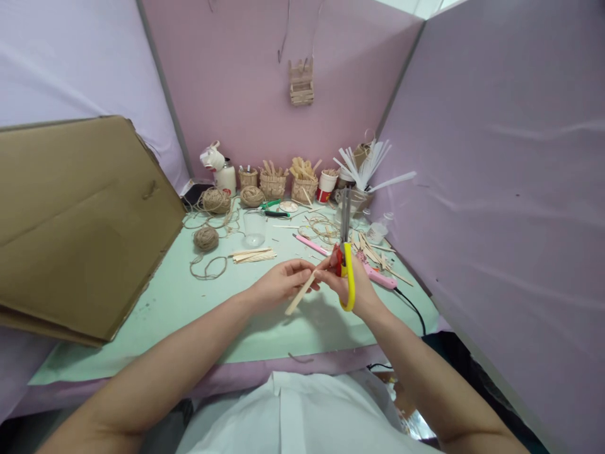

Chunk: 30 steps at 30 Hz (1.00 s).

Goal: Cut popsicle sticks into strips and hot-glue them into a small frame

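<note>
Above the middle of the table my left hand (285, 279) pinches a pale flat wooden stick (299, 299), which slants down toward me. The fingertips of my right hand (352, 287) meet the stick's upper end. That same hand also carries scissors (348, 277) with yellow and red handles, blades together and pointing away from me. Behind my left hand lies a small pile of similar wooden sticks (254, 255). A pink hot glue gun (380, 278) rests partly hidden behind my right hand, its black cable running off to the right.
A big cardboard sheet (85, 233) leans on the left. Balls of twine (206, 239), a clear cup (254, 228) and green-handled pliers (276, 214) sit behind the hands. Stick-filled baskets (273, 185) line the back wall. Loose wood pieces (378, 252) lie at right. A small wooden holder (301, 83) hangs above.
</note>
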Each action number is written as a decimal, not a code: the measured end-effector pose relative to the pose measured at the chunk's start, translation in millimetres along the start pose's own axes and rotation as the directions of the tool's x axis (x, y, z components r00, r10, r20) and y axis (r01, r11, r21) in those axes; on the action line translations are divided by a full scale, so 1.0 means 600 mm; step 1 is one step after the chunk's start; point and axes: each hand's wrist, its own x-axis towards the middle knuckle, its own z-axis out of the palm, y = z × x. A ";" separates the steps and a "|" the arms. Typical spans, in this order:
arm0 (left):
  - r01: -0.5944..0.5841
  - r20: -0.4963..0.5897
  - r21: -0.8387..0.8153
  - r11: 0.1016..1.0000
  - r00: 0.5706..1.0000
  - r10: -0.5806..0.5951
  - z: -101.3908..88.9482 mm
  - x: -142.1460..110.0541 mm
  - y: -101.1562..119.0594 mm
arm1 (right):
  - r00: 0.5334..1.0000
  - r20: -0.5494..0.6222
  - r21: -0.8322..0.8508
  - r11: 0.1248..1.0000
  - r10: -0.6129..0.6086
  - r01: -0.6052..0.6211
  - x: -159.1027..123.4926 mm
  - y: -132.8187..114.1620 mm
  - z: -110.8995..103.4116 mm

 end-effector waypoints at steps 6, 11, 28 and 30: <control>-0.117 -0.227 0.557 0.822 0.931 0.286 0.006 0.000 -0.001 | 0.995 -0.097 -0.210 0.977 0.007 -0.027 0.002 0.023 -0.002; -0.070 -0.274 0.612 0.788 0.916 0.294 0.011 -0.003 -0.002 | 0.993 -0.122 -0.195 0.981 -0.005 -0.019 0.004 0.037 0.005; -0.139 -0.358 0.358 0.923 0.893 0.274 0.005 0.001 0.007 | 0.993 -0.054 -0.306 0.944 0.109 -0.121 -0.026 0.024 -0.018; -0.157 -0.366 0.295 0.943 0.892 0.263 0.002 0.003 0.008 | 0.991 0.038 -0.367 0.925 0.126 -0.103 -0.042 0.027 -0.022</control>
